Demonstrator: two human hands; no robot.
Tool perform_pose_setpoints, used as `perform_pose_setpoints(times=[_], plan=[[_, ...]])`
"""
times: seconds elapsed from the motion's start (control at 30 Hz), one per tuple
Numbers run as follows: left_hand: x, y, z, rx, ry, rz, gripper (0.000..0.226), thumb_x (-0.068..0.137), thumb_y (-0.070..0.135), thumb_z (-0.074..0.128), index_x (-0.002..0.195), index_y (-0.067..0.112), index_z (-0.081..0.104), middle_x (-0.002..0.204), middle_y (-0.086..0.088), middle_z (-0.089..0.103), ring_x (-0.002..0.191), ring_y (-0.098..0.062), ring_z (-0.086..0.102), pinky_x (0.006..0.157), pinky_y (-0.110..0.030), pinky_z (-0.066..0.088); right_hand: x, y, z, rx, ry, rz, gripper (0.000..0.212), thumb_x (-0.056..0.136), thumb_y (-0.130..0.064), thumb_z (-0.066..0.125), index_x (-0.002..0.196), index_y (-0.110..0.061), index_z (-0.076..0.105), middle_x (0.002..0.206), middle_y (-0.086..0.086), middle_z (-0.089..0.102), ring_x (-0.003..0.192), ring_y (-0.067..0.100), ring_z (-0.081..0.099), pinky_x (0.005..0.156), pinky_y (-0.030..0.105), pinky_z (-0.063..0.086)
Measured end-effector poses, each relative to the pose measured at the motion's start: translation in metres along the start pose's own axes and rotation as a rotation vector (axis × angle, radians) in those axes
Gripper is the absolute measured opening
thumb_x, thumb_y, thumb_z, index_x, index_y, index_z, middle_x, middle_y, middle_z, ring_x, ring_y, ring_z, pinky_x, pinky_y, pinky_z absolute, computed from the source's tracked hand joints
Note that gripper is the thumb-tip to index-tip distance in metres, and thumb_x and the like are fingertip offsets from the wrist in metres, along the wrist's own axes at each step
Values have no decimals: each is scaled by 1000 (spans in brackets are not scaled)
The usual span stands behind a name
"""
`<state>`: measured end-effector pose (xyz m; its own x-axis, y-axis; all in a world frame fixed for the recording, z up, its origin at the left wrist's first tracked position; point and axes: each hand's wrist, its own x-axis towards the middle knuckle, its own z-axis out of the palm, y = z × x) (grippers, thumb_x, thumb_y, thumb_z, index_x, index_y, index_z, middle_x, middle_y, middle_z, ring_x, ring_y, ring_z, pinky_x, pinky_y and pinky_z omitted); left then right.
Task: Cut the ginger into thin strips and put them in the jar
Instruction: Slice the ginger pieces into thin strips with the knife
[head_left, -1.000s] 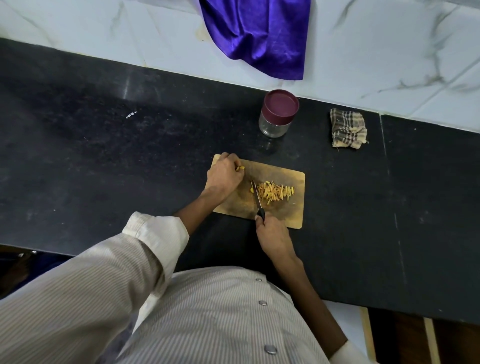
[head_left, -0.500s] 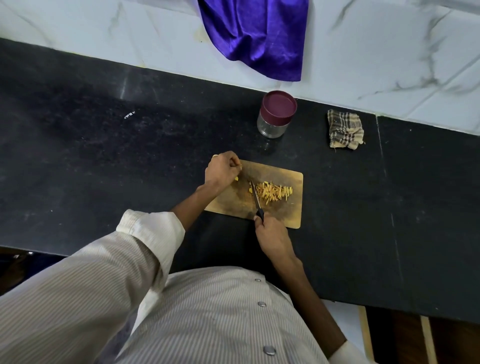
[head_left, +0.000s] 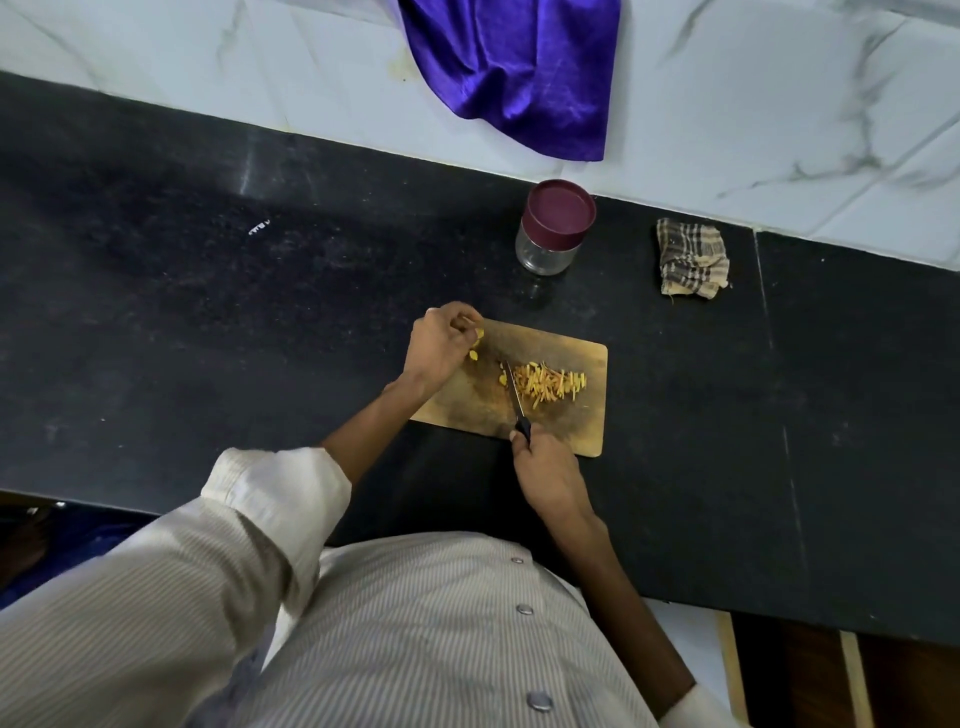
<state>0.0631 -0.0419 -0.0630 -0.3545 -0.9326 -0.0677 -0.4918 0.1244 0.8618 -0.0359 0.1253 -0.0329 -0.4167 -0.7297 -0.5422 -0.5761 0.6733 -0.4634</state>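
One rectangular wooden cutting board (head_left: 582, 415) with rounded corners lies flat on the black speckled stone counter (head_left: 208, 312). One loose heap of thin yellow ginger strips (head_left: 550, 382) lies on the board's right half. The right hand (head_left: 545, 470) is curled round the black handle of one knife (head_left: 517, 402); its narrow blade lies on the board at the heap's left edge. The left hand (head_left: 439, 345), fingers curled, pinches a small uncut ginger piece (head_left: 479, 335) over the board's far left corner. One round clear glass jar (head_left: 555, 228) stands beyond the board, its smooth maroon lid on. One folded checked cloth (head_left: 691, 257) lies right of the jar. One glossy purple fabric (head_left: 519, 73) hangs over the white marbled wall.
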Motion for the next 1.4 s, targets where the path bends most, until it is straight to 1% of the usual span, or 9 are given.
perform_pose_setpoints(times=[0.1, 0.23, 0.37, 0.53, 0.7, 0.87, 0.97, 1.13, 1.4], plan=[[-22, -9, 9, 27, -43, 17, 18, 89, 6, 62, 104, 9, 72, 99, 4, 68, 76, 6, 57, 71, 1, 39, 0, 0, 1, 9, 2, -2, 35, 106, -34, 37, 120, -8, 56, 114, 15, 64, 106, 34, 60, 90, 43, 49], [-38, -20, 17, 105, -49, 16, 18, 89, 8, 63, 105, 8, 72, 107, -5, 68, 90, -7, 60, 78, -5, 39, -1, 0, 1, -11, -10, -2, 35, 106, -34, 37, 121, -8, 55, 116, 16, 62, 109, 35, 59, 89, 42, 47], [-41, -19, 17, 168, -22, 41, 18, 88, 8, 64, 105, 8, 71, 108, -7, 64, 91, -13, 62, 83, -12, 41, 0, -2, 2, -15, -30, -8, 35, 106, -36, 38, 119, -8, 55, 115, 16, 62, 108, 35, 59, 92, 45, 48], [-44, -20, 14, 181, -19, 72, 22, 86, 4, 65, 107, 7, 70, 110, -8, 65, 95, -15, 63, 86, -9, 40, 0, -2, 3, -2, -38, -7, 34, 106, -34, 38, 119, -7, 55, 117, 17, 62, 109, 34, 58, 89, 41, 46], [-46, -22, 12, 200, -27, 99, 23, 85, 1, 65, 107, 7, 71, 111, -8, 66, 100, -15, 62, 92, -15, 40, -1, -1, 4, 10, -40, 0, 35, 106, -35, 38, 120, -8, 56, 117, 16, 61, 109, 34, 58, 90, 42, 47], [-45, -20, 15, 208, -23, 88, 18, 85, 7, 68, 102, 8, 73, 106, -5, 66, 92, -13, 62, 85, -14, 42, -1, -2, 5, 1, -36, -5, 35, 106, -35, 38, 120, -8, 56, 116, 16, 62, 108, 34, 59, 91, 43, 48], [-45, -16, 20, 217, -8, 76, 13, 85, 12, 69, 97, 9, 73, 101, -5, 66, 86, -13, 61, 81, -22, 48, -2, -3, 6, -3, -38, -15, 35, 106, -34, 39, 121, -8, 55, 117, 16, 62, 109, 33, 59, 93, 46, 48], [-47, -15, 27, 247, 36, 76, 12, 85, 13, 69, 95, 9, 73, 100, -6, 67, 86, -16, 63, 79, -31, 52, -2, -3, 6, -5, -37, -6, 34, 106, -34, 39, 121, -8, 56, 118, 15, 62, 109, 33, 59, 94, 46, 48], [-50, -19, 27, 252, 37, 111, 13, 87, 12, 66, 98, 8, 73, 102, -6, 66, 88, -19, 63, 81, -33, 52, 0, -7, 7, -12, -53, -10, 34, 105, -34, 40, 119, -8, 55, 116, 17, 63, 108, 35, 60, 91, 44, 49]])
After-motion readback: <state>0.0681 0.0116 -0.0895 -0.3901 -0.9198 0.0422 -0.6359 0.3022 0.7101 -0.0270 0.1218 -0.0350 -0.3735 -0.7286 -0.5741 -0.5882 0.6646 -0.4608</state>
